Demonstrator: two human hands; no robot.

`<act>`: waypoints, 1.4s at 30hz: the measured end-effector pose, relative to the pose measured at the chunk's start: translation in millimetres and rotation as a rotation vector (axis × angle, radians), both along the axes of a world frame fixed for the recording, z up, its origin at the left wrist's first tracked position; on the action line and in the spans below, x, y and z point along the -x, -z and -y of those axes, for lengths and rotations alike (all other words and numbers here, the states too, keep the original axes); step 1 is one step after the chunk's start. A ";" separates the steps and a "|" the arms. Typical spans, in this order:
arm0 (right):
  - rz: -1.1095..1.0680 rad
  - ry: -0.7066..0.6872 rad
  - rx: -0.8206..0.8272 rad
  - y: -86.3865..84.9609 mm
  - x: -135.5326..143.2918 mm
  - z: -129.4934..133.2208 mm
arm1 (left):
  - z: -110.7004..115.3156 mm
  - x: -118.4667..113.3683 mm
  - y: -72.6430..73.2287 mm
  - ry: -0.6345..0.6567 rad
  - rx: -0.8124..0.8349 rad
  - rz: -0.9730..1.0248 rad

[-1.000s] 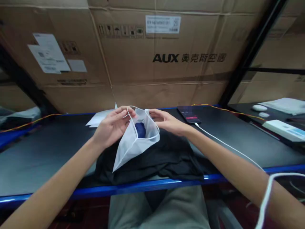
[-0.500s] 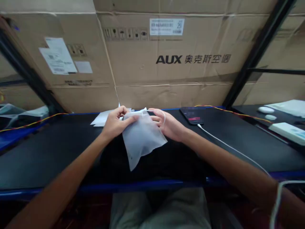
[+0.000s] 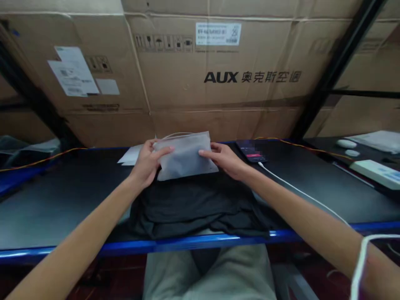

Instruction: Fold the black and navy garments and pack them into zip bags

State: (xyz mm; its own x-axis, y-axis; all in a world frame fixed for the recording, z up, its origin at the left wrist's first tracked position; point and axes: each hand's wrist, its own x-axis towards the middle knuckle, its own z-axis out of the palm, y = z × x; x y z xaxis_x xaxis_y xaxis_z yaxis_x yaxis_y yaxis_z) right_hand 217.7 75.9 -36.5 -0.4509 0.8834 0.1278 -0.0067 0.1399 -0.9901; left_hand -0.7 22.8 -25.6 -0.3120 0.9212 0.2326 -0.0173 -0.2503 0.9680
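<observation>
Between my hands I hold a frosted white plastic bag (image 3: 186,157), stretched wide and flattened above the table. My left hand (image 3: 149,160) grips its left end, thumb on the near face and fingers behind. My right hand (image 3: 225,158) pinches the right end the same way. A thin white cord or strip arcs above the bag's top edge; what it belongs to cannot be made out. Below the bag lies a black cloth garment (image 3: 200,204), loosely spread and creased, reaching the table's front edge. Whether anything is inside the bag is unclear.
Behind the black table (image 3: 62,200) stands a large cardboard box (image 3: 175,91). A phone (image 3: 251,151) with a white charging cable (image 3: 300,191) lies right of my hands. White papers (image 3: 131,155) sit at the left. A white power strip (image 3: 376,173) is at far right.
The bag has gone from hanging down with a drooping corner to being held flat and wide. My right hand now grips its right end, and the black cloth shows more clearly.
</observation>
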 end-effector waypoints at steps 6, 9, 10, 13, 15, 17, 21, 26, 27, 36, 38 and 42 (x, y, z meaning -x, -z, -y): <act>-0.059 -0.043 -0.039 0.8 -1.9 -2.6 | 3.8 5.5 -2.1 0.404 0.164 0.078; -0.170 0.015 -0.027 2.6 -4.3 -8.0 | 4.6 4.0 2.1 0.493 0.105 0.074; -0.195 0.030 -0.024 3.4 -5.2 -10.0 | 4.7 3.3 3.4 0.523 0.097 0.064; -0.248 0.029 -0.004 5.6 -6.6 -14.8 | 4.6 1.7 5.5 0.552 0.135 0.096; -0.261 0.045 0.004 6.9 -6.1 -16.4 | 3.0 0.8 6.0 0.462 0.165 0.175; -0.259 0.096 -0.016 7.9 -5.1 -17.0 | -0.3 0.0 6.8 0.331 0.148 0.244; -0.225 0.102 -0.038 9.6 -3.3 -14.7 | -6.5 -2.2 11.0 0.099 0.004 0.198; -0.161 -0.055 -0.010 10.0 -3.3 -8.9 | -4.2 -1.5 9.4 -0.005 -0.139 -0.001; -0.175 -0.058 -0.023 9.9 -3.7 -9.1 | -3.1 0.0 8.2 0.035 -0.113 -0.001; -0.201 0.057 -0.045 4.7 -8.3 -17.0 | -6.2 14.1 10.4 0.206 -0.027 -0.225; -0.198 0.067 -0.052 2.9 -10.6 -19.5 | -6.9 17.8 5.6 0.134 -0.104 -0.215; -0.196 0.121 -0.108 3.1 -17.6 -28.2 | -5.3 28.5 -7.7 -0.006 -0.171 -0.124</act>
